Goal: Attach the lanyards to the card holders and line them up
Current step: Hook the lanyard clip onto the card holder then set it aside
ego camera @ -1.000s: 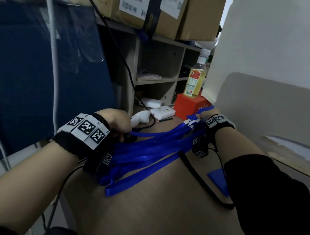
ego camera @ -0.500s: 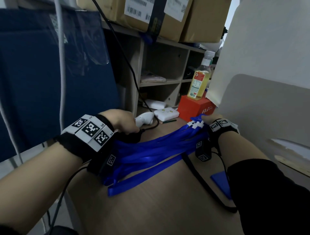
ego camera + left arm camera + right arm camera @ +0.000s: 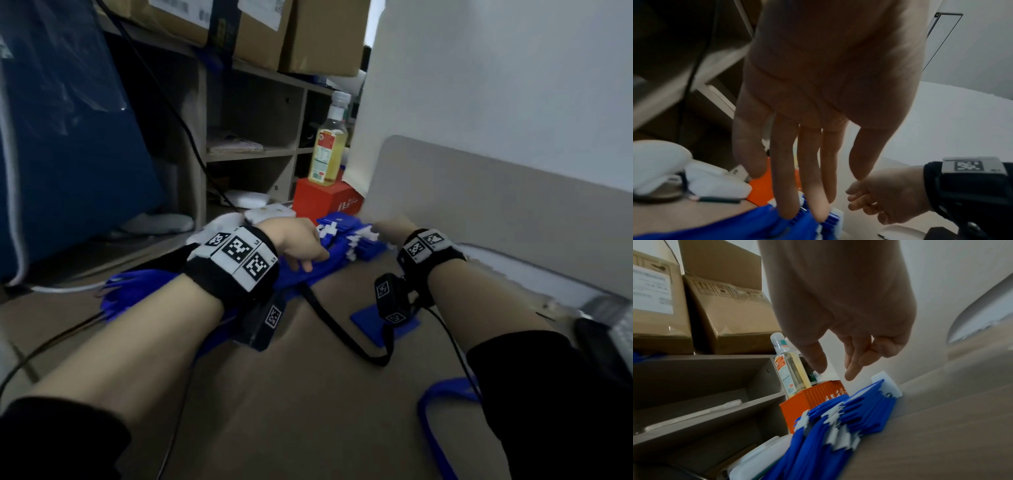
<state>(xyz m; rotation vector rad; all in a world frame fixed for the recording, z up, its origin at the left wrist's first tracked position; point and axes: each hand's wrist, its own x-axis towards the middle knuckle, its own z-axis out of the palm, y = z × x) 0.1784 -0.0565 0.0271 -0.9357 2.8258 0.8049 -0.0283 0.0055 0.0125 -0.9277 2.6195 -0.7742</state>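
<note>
A bundle of blue lanyards (image 3: 329,270) with white clips (image 3: 346,240) lies across the wooden table (image 3: 308,411), clip ends at the far side. My left hand (image 3: 308,262) rests on it with straight fingers, and its fingertips (image 3: 789,211) touch the blue straps (image 3: 756,224). My right hand (image 3: 383,228) hovers just right of the clips, blurred. In the right wrist view that hand (image 3: 836,368) hangs loosely curled above the lanyards (image 3: 813,443) and holds nothing. A single blue card holder (image 3: 366,325) lies flat under my right wrist. One more blue lanyard (image 3: 428,421) loops near my right sleeve.
A red box (image 3: 325,198) with a bottle of yellow liquid (image 3: 327,154) on it stands behind the clips. White devices (image 3: 270,214) lie beside the shelf unit (image 3: 253,154). A black strap (image 3: 342,339) crosses the table. A grey panel (image 3: 496,212) borders the right side.
Both hands held the lanyard bundle stretched between them; now it lies on the table and both have let go. My left hand has moved right, toward the clip ends.
</note>
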